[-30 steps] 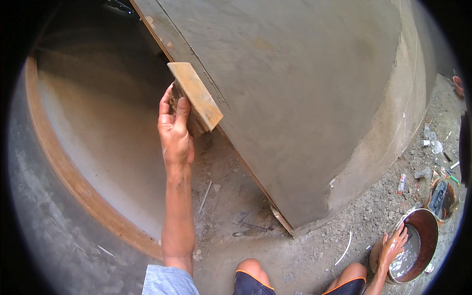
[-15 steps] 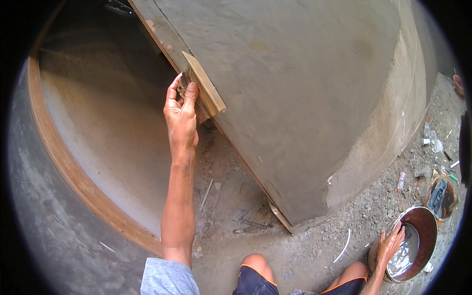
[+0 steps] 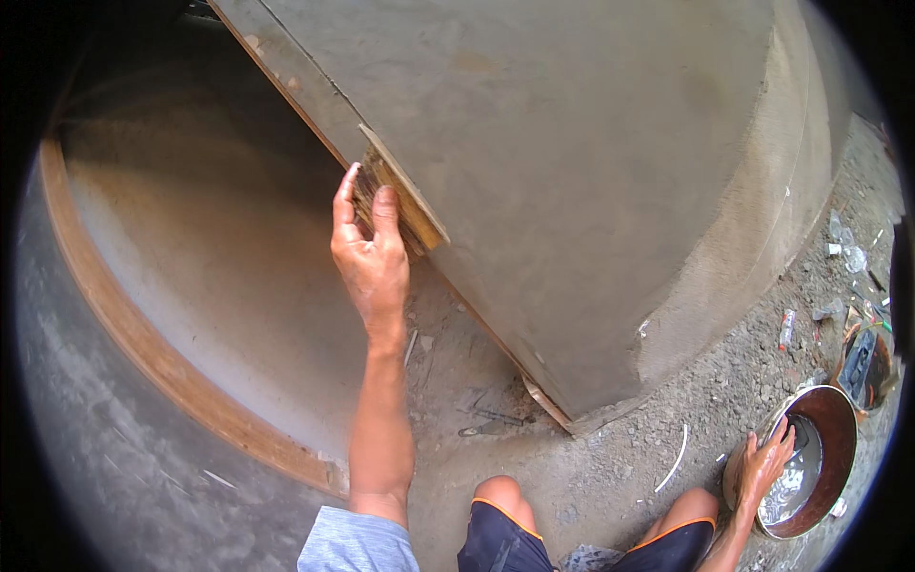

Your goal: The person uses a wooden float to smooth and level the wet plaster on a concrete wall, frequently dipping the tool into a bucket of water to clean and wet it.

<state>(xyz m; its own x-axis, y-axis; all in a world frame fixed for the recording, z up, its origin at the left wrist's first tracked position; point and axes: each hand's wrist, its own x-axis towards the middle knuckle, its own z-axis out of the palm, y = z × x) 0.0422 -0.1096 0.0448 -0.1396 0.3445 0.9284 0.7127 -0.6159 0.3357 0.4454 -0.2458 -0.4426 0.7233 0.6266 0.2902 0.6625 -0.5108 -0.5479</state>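
My left hand point(image 3: 372, 257) is closed on an angled wooden block point(image 3: 405, 202), thumb on the near side and fingers behind it. The block sits along the slanting edge of a grey plastered wall point(image 3: 572, 191), with its long strip flat on the wet-looking face. Off to the lower right, my right hand point(image 3: 765, 462) reaches over the rim of a round bucket point(image 3: 843, 419) with greyish water point(image 3: 796, 481) in it. Its fingers are stretched out and apart, and a small dark patch beside the fingertips is unclear.
A curved wooden rim point(image 3: 133, 315) bounds a dark recess on the left. Gravelly ground point(image 3: 705, 400) runs along the wall's foot, with a white strip point(image 3: 673, 458), clear plastic scraps point(image 3: 855, 257) and a second container point(image 3: 865, 367) beyond the bucket. My knees are at the lower edge.
My left hand has slid the wooden block along the wall edge toward its lower corner. My right hand stays at the bucket. The whole view has shifted slightly.
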